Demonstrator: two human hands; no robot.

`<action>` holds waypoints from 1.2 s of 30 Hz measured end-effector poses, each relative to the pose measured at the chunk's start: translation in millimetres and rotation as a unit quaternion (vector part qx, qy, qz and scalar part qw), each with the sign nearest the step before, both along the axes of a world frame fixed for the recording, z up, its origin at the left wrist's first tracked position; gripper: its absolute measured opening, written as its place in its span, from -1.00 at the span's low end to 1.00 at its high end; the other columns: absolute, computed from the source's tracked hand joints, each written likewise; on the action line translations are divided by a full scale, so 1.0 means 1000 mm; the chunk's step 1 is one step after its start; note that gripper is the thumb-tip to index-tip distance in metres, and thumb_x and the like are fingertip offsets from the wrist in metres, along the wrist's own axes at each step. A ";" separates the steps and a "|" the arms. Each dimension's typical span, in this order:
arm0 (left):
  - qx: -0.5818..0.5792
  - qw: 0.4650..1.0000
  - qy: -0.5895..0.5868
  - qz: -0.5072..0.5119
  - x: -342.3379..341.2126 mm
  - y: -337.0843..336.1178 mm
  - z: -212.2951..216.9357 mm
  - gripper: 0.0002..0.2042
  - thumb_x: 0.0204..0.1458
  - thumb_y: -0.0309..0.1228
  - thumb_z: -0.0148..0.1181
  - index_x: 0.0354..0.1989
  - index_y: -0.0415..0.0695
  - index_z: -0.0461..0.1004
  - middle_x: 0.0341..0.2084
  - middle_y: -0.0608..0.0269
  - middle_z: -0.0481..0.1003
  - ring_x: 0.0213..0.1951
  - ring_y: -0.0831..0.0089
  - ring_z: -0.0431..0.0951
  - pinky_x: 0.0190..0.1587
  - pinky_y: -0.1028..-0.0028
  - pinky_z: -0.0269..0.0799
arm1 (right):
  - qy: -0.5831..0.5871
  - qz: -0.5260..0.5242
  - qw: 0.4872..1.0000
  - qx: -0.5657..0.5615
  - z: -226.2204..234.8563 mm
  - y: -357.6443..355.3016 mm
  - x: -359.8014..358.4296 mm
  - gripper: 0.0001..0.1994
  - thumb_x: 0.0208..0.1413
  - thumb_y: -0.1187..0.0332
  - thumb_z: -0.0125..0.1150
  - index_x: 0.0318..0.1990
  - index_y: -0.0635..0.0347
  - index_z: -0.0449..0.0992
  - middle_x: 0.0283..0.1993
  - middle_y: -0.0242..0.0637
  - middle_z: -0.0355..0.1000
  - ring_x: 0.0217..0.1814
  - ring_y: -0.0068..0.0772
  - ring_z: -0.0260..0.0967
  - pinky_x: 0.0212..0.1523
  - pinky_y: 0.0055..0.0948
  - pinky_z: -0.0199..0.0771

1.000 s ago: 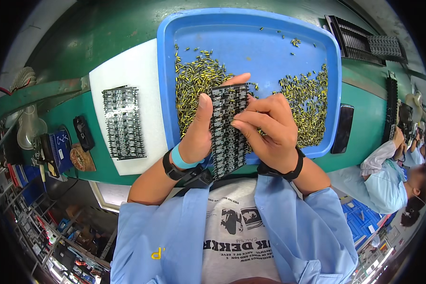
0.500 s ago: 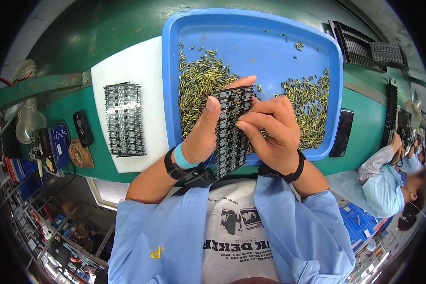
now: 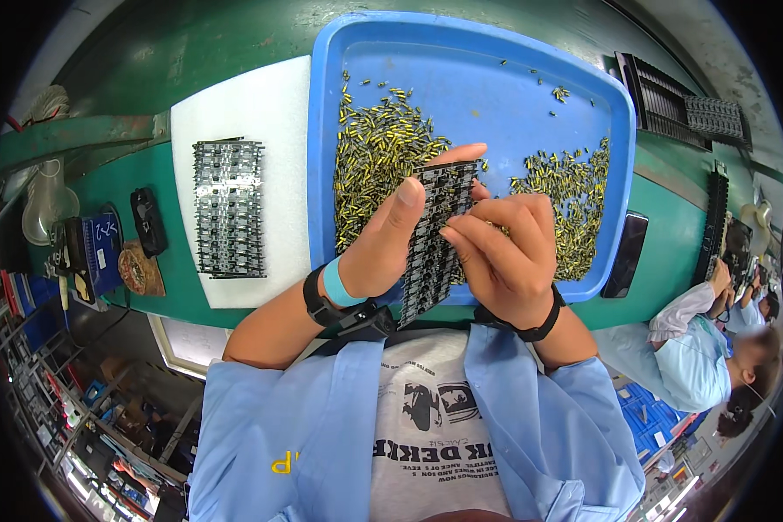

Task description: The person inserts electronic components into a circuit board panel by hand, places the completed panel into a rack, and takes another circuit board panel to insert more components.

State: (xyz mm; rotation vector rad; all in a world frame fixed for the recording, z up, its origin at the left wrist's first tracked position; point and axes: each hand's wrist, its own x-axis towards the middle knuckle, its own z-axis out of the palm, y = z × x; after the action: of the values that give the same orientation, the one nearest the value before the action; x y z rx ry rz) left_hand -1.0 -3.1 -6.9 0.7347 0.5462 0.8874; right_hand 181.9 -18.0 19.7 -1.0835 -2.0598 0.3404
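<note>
One green table (image 3: 665,204) spans my head-cam feed, w/ a big blue tray (image 3: 321,157) on it. L of that, I've got a white sheet (image 3: 284,174) bearing a gridded board stack (image 3: 230,209). Far R corner: a black rack (image 3: 657,96) w/ a grey panel (image 3: 715,120) in or on its R end, can't tell which. Mid-view, a dark gridded panel (image 3: 426,265) is held tilted btwn the hands, partly over the tray's near side. Wearer's L hand (image 3: 376,254) grips it, thumb along the L edge, other fingers mostly hidden behind. R hand (image 3: 518,248) has thumb + index tips pressed together at the panel's R side; I can't tell if they're pinching a part. Black phone (image 3: 626,255) sits just R of the tray. Smallest: yellow-and-black parts (image 3: 383,157) in the tray, two heaps, L + R, plus a few strays toward the far rim.
</note>
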 end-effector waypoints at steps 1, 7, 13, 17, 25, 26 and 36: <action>-0.001 1.000 -0.002 -0.001 0.000 0.000 0.001 -0.09 0.40 0.40 -0.29 0.61 -0.15 0.16 0.15 0.21 0.46 0.17 0.49 0.45 0.33 0.40 0.34 | -0.016 -0.005 1.000 0.013 0.000 -0.001 0.000 -0.75 -0.03 0.54 0.57 -0.16 0.15 0.73 -0.18 -0.33 0.57 -0.19 -0.22 0.39 -0.11 -0.27 0.48; 0.025 0.999 0.020 0.000 -0.001 0.000 -0.001 -0.09 0.40 0.41 -0.29 0.60 -0.16 0.19 0.14 0.23 0.47 0.13 0.52 0.44 0.28 0.44 0.35 | -0.085 -0.013 0.994 0.069 0.002 -0.006 -0.001 -0.72 -0.06 0.46 0.60 -0.14 0.15 0.72 -0.12 -0.38 0.59 -0.17 -0.27 0.39 -0.14 -0.26 0.34; 0.041 0.998 0.042 0.001 0.000 -0.001 -0.004 -0.11 0.41 0.40 -0.29 0.59 -0.16 0.21 0.12 0.25 0.48 0.08 0.54 0.44 0.21 0.48 0.36 | -0.111 -0.003 0.990 0.089 0.004 -0.004 0.001 -0.72 -0.06 0.40 0.59 -0.15 0.15 0.71 -0.11 -0.40 0.58 -0.16 -0.29 0.41 -0.14 -0.26 0.30; 0.037 0.998 0.045 -0.004 -0.002 0.001 -0.006 -0.08 0.38 0.41 -0.24 0.59 -0.17 0.19 0.13 0.23 0.48 0.09 0.49 0.47 0.22 0.45 0.39 | -0.121 -0.001 0.988 0.096 0.004 -0.003 0.002 -0.73 -0.05 0.39 0.58 -0.16 0.15 0.71 -0.11 -0.41 0.58 -0.15 -0.30 0.43 -0.14 -0.26 0.31; 0.042 0.998 0.052 -0.012 -0.002 0.000 -0.007 -0.06 0.36 0.43 -0.21 0.60 -0.18 0.16 0.14 0.19 0.49 0.13 0.44 0.49 0.26 0.41 0.42 | -0.117 0.003 0.989 0.092 0.003 -0.002 0.000 -0.76 -0.03 0.42 0.57 -0.16 0.13 0.72 -0.12 -0.40 0.58 -0.12 -0.31 0.46 -0.12 -0.25 0.34; 0.044 0.998 0.048 -0.006 -0.001 -0.001 -0.007 -0.11 0.41 0.38 -0.26 0.59 -0.16 0.19 0.13 0.23 0.49 0.10 0.49 0.47 0.22 0.44 0.40 | -0.102 0.008 0.991 0.080 0.004 -0.001 0.000 -0.76 -0.03 0.43 0.57 -0.16 0.14 0.72 -0.13 -0.39 0.58 -0.13 -0.29 0.46 -0.13 -0.25 0.35; -0.074 0.994 -0.079 -0.012 0.000 0.005 0.005 -0.16 0.46 0.34 -0.36 0.57 -0.13 0.22 0.12 0.21 0.52 0.09 0.46 0.55 0.23 0.41 0.48 | 0.047 0.021 0.997 -0.060 -0.003 0.003 0.002 -0.77 0.02 0.52 0.55 -0.13 0.19 0.74 -0.17 -0.29 0.56 -0.15 -0.20 0.43 -0.10 -0.27 0.47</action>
State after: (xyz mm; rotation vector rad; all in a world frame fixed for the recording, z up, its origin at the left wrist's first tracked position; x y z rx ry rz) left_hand -1.4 1.9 -1.8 0.5300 0.4568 0.8652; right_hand 183.8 -15.0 17.2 -1.0758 -2.0019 0.5310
